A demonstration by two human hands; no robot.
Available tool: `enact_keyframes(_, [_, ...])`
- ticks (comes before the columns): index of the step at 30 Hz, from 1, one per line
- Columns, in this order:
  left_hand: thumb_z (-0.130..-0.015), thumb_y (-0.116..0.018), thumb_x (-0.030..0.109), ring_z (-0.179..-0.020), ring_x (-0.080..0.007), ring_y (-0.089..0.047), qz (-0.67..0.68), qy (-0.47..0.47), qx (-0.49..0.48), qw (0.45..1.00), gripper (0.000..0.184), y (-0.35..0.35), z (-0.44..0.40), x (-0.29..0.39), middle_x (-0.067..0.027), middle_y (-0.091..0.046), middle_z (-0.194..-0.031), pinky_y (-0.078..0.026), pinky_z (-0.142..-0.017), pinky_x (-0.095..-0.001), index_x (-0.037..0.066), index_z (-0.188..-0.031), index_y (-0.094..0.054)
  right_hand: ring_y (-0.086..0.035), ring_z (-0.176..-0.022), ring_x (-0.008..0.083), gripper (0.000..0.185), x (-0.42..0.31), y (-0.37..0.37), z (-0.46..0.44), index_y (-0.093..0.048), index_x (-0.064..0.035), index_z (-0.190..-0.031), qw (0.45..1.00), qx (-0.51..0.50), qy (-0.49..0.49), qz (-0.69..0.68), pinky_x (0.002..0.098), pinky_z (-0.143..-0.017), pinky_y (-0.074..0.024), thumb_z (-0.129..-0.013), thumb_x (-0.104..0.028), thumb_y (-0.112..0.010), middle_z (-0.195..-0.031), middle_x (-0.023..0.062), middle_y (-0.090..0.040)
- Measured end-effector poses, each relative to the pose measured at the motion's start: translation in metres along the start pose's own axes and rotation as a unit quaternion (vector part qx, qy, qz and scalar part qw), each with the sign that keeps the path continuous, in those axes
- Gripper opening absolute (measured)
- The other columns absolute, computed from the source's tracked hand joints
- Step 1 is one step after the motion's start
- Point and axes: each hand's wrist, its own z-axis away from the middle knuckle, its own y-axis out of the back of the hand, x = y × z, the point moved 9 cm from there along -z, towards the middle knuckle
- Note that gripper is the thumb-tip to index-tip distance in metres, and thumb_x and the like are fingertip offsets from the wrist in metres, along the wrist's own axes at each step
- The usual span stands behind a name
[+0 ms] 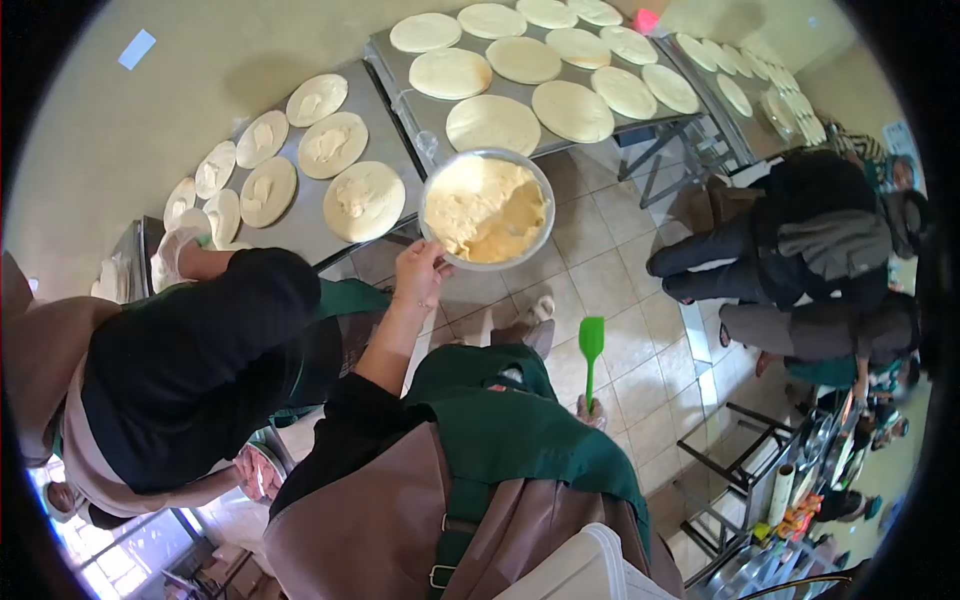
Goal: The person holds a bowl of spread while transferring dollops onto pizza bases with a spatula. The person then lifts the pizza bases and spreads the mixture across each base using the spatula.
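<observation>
My left hand (420, 275) grips the rim of a round metal bowl (545, 240), its fingers closed on the near left edge. Inside the bowl is a pale creamy mixture (470, 205), with the wall partly smeared. Lower down on the right, my right hand (592, 412) holds a green spatula (591, 345) by its handle, blade pointing away from me. The bowl hangs over the floor beside a metal table (375, 125), where round flat dough discs (364, 201) carry dollops of a pale mixture.
Close on my left, a co-worker (190, 350) reaches a gloved hand to the discs. A second table (400, 75) bears several plain discs (493, 124). People (820, 230) stand at the right. A metal frame (735, 460) and a cluttered table are at lower right.
</observation>
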Motion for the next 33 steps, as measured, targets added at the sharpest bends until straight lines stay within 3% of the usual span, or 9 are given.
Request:
enact_keyframes(6, [-0.08,-0.057,0.005,-0.066,-0.014,-0.057,0.048,-0.108,0.121,0.986,0.011,0.009,-0.048,0.044,-0.0021,-0.056,-0.072,-0.054,-0.065,-0.0347,0.008,-0.07,-0.055,-0.049,-0.067,0.0422,0.037,-0.24,0.047,-0.095,-0.052,0.0012,-0.086,0.983,-0.041,0.158,0.082,0.0479,-0.059,-0.0363,-0.093,-0.034,-0.045,-0.073,0.0246,-0.053])
enact_keyframes(8, [-0.08,-0.057,0.004,-0.065,-0.0137,-0.056,0.059,-0.128,0.181,0.973,0.014,0.014,-0.054,0.054,-0.0022,-0.054,-0.07,-0.055,-0.064,-0.0362,0.008,-0.067,-0.053,-0.049,-0.069,0.0445,0.034,-0.315,0.053,-0.12,-0.052,0.0012,-0.088,0.939,-0.089,0.331,0.024,0.0492,-0.06,-0.0363,-0.095,-0.03,-0.041,-0.074,0.0253,-0.052])
enact_keyframes(13, [-0.08,-0.057,0.006,-0.065,-0.0137,-0.056,0.075,-0.162,0.244,0.953,0.007,0.033,-0.089,0.063,-0.0025,-0.056,-0.072,-0.055,-0.063,-0.0353,0.006,-0.073,-0.058,-0.051,-0.07,0.0431,0.031,-0.462,0.04,-0.185,-0.054,0.0002,-0.093,0.884,-0.072,0.439,0.145,0.0476,-0.06,-0.0376,-0.095,-0.028,-0.04,-0.076,0.0258,-0.053])
enact_keyframes(15, [-0.081,-0.057,0.008,-0.069,-0.0143,-0.059,0.085,-0.187,0.238,0.949,0.004,0.034,-0.103,0.072,-0.0043,-0.06,-0.078,-0.054,-0.063,-0.0347,0.005,-0.081,-0.06,-0.052,-0.068,0.0304,0.031,-0.506,0.035,-0.2,-0.056,0.0016,-0.093,0.895,-0.066,0.427,0.114,0.0392,-0.063,-0.0409,-0.094,-0.027,-0.044,-0.075,0.0181,-0.054])
enact_keyframes(19, [-0.083,-0.056,0.008,-0.075,-0.016,-0.061,0.085,-0.178,0.249,0.948,0.007,0.051,-0.137,0.077,-0.0057,-0.062,-0.082,-0.054,-0.066,-0.0344,0.003,-0.085,-0.06,-0.054,-0.071,0.0366,0.029,-0.544,-0.004,-0.206,-0.058,-0.0016,-0.097,0.887,-0.11,0.442,0.075,0.0433,-0.064,-0.0407,-0.094,-0.027,-0.044,-0.077,0.0219,-0.057])
enact_keyframes(23, [-0.083,-0.056,0.008,-0.077,-0.0169,-0.061,0.094,-0.143,0.248,0.953,0.007,0.06,-0.169,0.079,-0.0064,-0.061,-0.082,-0.054,-0.067,-0.035,0.003,-0.085,-0.06,-0.055,-0.08,0.0252,0.022,-0.551,-0.047,-0.22,-0.059,-0.0013,-0.1,0.912,-0.16,0.374,0.042,0.0358,-0.075,-0.0431,-0.093,-0.019,-0.048,-0.085,0.0162,-0.058])
enact_keyframes(25, [-0.084,-0.056,0.008,-0.075,-0.0171,-0.06,0.077,-0.132,0.235,0.96,0.007,0.062,-0.187,0.085,-0.0069,-0.061,-0.081,-0.054,-0.066,-0.0347,0.003,-0.084,-0.06,-0.055,-0.081,0.0245,0.023,-0.564,-0.065,-0.219,-0.059,-0.0009,-0.101,0.882,-0.173,0.439,0.002,0.0352,-0.075,-0.0431,-0.094,-0.018,-0.047,-0.086,0.0166,-0.059])
enact_keyframes(30, [-0.084,-0.056,0.009,-0.069,-0.0147,-0.06,0.061,-0.13,0.239,0.96,0.008,0.068,-0.213,0.088,-0.0065,-0.06,-0.077,-0.055,-0.061,-0.0308,0.003,-0.081,-0.059,-0.058,-0.075,0.0367,0.025,-0.617,-0.097,-0.198,-0.056,-0.0018,-0.104,0.864,-0.172,0.423,0.211,0.0424,-0.068,-0.0452,-0.093,-0.022,-0.046,-0.081,0.0214,-0.06])
enact_keyframes(33, [-0.084,-0.056,0.009,-0.067,-0.0136,-0.06,0.078,-0.137,0.255,0.954,0.009,0.052,-0.215,0.098,-0.0051,-0.06,-0.076,-0.054,-0.059,-0.0294,0.002,-0.08,-0.059,-0.056,-0.073,0.0407,0.025,-0.653,-0.12,-0.181,-0.056,-0.0033,-0.103,0.8,-0.177,0.528,0.222,0.0461,-0.065,-0.0443,-0.093,-0.024,-0.046,-0.079,0.022,-0.059])
